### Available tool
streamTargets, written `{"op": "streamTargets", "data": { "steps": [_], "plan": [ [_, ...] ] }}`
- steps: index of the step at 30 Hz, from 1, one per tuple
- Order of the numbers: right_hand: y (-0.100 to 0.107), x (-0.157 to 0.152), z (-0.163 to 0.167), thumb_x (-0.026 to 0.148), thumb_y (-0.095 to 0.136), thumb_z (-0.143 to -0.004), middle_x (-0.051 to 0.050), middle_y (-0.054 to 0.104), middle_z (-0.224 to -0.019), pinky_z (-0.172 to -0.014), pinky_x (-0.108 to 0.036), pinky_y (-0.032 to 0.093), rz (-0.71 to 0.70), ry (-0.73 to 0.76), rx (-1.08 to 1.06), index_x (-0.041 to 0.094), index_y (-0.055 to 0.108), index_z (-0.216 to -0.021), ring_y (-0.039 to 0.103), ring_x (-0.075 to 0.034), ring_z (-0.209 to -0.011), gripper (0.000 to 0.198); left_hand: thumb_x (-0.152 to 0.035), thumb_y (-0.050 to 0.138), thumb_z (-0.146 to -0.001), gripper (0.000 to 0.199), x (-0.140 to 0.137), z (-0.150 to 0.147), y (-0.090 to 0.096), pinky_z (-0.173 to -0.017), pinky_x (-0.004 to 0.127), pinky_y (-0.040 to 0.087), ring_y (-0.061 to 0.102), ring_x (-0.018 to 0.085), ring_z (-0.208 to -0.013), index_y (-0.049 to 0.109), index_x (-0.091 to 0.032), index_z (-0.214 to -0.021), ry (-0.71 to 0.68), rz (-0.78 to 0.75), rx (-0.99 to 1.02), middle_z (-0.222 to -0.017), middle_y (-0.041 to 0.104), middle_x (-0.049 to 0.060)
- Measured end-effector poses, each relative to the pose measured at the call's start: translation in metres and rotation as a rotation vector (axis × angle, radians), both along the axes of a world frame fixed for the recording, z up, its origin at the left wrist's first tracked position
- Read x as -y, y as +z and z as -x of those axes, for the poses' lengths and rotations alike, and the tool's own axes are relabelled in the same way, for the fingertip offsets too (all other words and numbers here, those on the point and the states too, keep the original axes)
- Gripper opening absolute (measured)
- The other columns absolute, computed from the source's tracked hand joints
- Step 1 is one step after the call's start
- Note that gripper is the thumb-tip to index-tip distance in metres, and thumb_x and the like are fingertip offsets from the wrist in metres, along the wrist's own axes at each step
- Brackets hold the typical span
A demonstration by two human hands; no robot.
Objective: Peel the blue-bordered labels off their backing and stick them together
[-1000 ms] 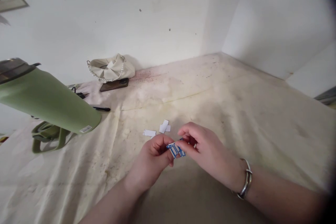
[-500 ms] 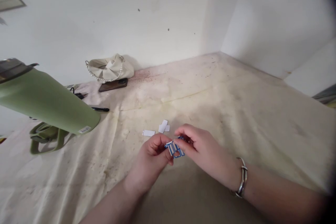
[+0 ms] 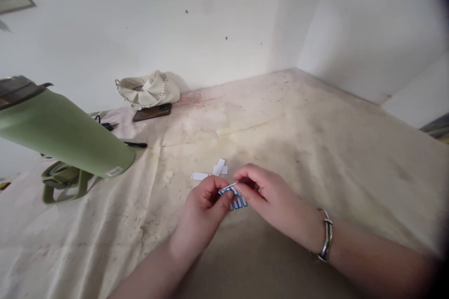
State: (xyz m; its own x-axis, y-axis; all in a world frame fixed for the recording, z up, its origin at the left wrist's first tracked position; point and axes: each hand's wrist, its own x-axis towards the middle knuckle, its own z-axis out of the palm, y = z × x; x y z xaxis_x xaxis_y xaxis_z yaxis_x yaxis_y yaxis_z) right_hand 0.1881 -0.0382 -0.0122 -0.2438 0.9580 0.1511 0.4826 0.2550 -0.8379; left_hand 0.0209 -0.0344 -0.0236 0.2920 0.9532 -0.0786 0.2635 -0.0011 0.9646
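Between my two hands is a small sheet of blue-bordered labels [image 3: 239, 203], held just above the cloth. My left hand [image 3: 205, 201] pinches its left side between thumb and fingers. At the upper right edge, the thumb and fingertips of my right hand [image 3: 261, 189] close on the same sheet. Part of the sheet is covered by my fingers. Just beyond my hands, several small white paper strips lie on the cloth: one strip [image 3: 199, 176] by itself, and a tilted strip [image 3: 219, 167] crossing another.
A tall green tumbler [image 3: 70, 131] stands at the left beside a green strap [image 3: 65, 182]. Behind it lie a black pen [image 3: 136, 145], a phone [image 3: 152, 112] and a cream bag [image 3: 147, 88] with a pearl chain. A wrinkled beige cloth [image 3: 105, 224] covers the table up to white walls.
My left thumb has shifted up and right across the label sheet, close to my right fingertips. The sheet's upper edge is turned to a different angle. The loose strips stay put.
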Motion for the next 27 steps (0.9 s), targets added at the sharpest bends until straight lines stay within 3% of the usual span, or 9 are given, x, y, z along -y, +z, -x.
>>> {"op": "streamTargets", "data": {
  "steps": [3,5,9,13,18,23,27],
  "plan": [
    [-0.001,-0.003,-0.002,0.022,0.049,-0.086,0.001,0.062,-0.081,-0.064,-0.024,0.045,-0.043,-0.077,-0.021,0.021,0.055,-0.091,0.057,-0.012,-0.071,0.008,-0.021,0.053,-0.079,0.007,-0.004,0.004,0.001,-0.065,0.028,0.041,0.055,0.017,-0.072,0.06,-0.02,-0.079,0.086,-0.312,-0.345,-0.075,0.062,0.002],
    [0.0,-0.004,-0.003,0.021,0.048,-0.086,0.0,0.062,-0.083,-0.065,-0.025,0.045,-0.052,-0.107,-0.01,0.021,0.055,-0.091,0.057,-0.013,-0.071,0.009,-0.018,0.056,-0.076,0.007,-0.01,0.007,0.001,-0.072,0.031,0.041,0.055,0.02,-0.08,0.062,-0.021,-0.076,0.051,-0.468,-0.551,-0.081,0.062,0.003],
    [-0.001,-0.007,-0.004,0.021,0.046,-0.087,0.0,0.061,-0.079,-0.064,-0.025,0.044,-0.035,-0.092,0.083,0.02,0.056,-0.085,0.056,-0.013,-0.069,0.01,-0.018,0.058,-0.073,0.007,-0.018,0.01,0.0,-0.072,0.033,0.041,0.054,0.022,-0.08,0.064,-0.021,-0.073,-0.037,-0.513,-0.738,-0.08,0.06,0.005],
    [-0.007,-0.006,-0.006,0.021,0.056,-0.081,-0.001,0.059,-0.08,-0.066,-0.027,0.043,-0.041,0.027,0.262,0.019,0.057,-0.081,0.055,-0.015,-0.074,0.002,-0.017,0.057,-0.074,0.007,-0.019,0.012,-0.002,-0.069,0.029,0.042,0.055,0.019,-0.077,0.063,-0.021,-0.075,0.071,-0.443,-0.578,-0.082,0.061,0.004],
    [-0.012,-0.002,-0.008,0.012,0.067,-0.07,-0.004,0.057,-0.089,-0.075,-0.03,0.043,-0.107,0.188,0.4,0.017,0.058,-0.08,0.051,-0.019,-0.09,0.014,-0.03,0.054,-0.08,0.012,-0.016,0.012,-0.005,-0.058,0.025,0.04,0.056,0.015,-0.064,0.06,-0.02,-0.083,0.239,-0.2,-0.252,-0.072,0.063,0.001],
    [-0.009,-0.001,-0.005,0.007,0.063,-0.073,-0.003,0.056,-0.083,-0.071,-0.027,0.044,-0.087,0.225,0.417,0.017,0.056,-0.07,0.051,-0.018,-0.084,0.012,-0.031,0.056,-0.079,0.013,-0.013,0.007,-0.003,-0.055,0.023,0.041,0.056,0.013,-0.059,0.056,-0.019,-0.081,0.23,-0.048,-0.053,-0.075,0.067,0.002],
    [-0.003,0.002,-0.004,0.009,0.062,-0.073,-0.008,0.057,-0.092,-0.076,-0.033,0.045,-0.086,0.188,0.486,0.014,0.058,-0.083,0.051,-0.021,-0.089,0.012,-0.031,0.059,-0.077,0.013,-0.011,0.005,-0.001,-0.051,0.021,0.038,0.054,0.012,-0.056,0.057,-0.019,-0.08,0.216,-0.009,-0.059,-0.072,0.066,0.0]
  ]
}}
